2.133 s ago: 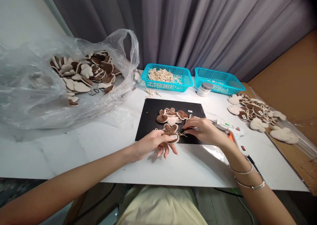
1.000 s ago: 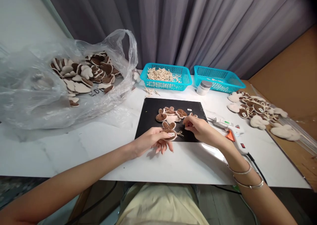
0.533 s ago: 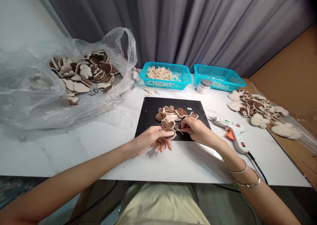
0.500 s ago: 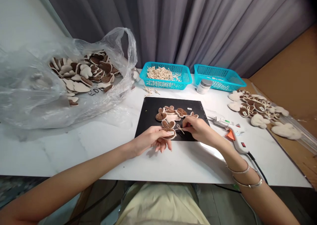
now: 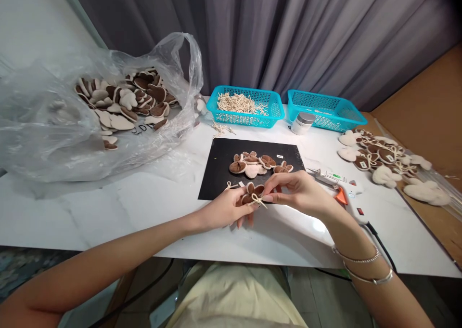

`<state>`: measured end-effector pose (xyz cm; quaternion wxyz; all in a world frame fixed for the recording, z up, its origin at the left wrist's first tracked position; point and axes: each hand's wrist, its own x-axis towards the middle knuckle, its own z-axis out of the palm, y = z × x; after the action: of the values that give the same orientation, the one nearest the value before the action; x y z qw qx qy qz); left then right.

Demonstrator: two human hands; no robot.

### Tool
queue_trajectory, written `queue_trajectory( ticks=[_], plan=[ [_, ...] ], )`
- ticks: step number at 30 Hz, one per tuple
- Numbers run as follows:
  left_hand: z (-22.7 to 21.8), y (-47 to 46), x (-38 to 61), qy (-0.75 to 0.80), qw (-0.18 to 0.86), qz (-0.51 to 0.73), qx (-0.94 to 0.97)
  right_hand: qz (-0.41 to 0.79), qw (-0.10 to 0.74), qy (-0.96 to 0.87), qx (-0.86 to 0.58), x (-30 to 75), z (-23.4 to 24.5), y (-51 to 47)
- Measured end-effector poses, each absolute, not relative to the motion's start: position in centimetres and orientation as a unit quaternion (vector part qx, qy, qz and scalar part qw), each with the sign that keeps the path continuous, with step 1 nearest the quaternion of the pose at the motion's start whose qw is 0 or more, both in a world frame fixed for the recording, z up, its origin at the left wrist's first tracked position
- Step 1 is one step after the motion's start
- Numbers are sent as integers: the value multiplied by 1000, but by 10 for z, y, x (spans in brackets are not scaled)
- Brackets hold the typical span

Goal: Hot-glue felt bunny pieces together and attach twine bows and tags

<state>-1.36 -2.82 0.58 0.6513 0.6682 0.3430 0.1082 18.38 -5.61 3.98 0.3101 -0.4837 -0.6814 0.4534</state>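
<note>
My left hand (image 5: 225, 207) grips a brown plush piece (image 5: 247, 195) with a cream edge and two ear-like lobes. A cream cord bow (image 5: 258, 200) lies against the front of that piece, partly over the left thumb. With thumb and forefinger my right hand (image 5: 294, 190) pinches the bow at its right side. Behind the left hand, part of another cord bow (image 5: 230, 185) shows on the black mat (image 5: 216, 166), near a small white label. Several similar plush pieces (image 5: 267, 162) lie farther back on the mat.
At left a clear plastic bag (image 5: 173, 140) holds many plush pieces. One blue basket (image 5: 249, 121) contains cord bows; another blue basket (image 5: 335, 123) stands beside a jar (image 5: 302, 124). A glue gun (image 5: 346, 190) lies right, near plush pieces with bows (image 5: 386, 157).
My right hand has brought the bow leftward onto the plush piece. The piece has turned in my left hand, and the white label no longer shows on its front. The view has shifted slightly.
</note>
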Motion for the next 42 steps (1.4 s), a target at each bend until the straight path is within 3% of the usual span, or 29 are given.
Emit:
queue_trajectory(
  ticks=[11, 29, 42],
  plan=[
    [6, -29, -14, 342, 646, 97, 675, 365, 318, -701, -523, 179, 36, -56],
    [4, -26, -13, 338, 657, 108, 666, 363, 381, -664, -531, 169, 28, -60],
    [10, -30, -11, 382, 580, 161, 701, 325, 383, -655, -565, 164, 33, -63]
  ],
)
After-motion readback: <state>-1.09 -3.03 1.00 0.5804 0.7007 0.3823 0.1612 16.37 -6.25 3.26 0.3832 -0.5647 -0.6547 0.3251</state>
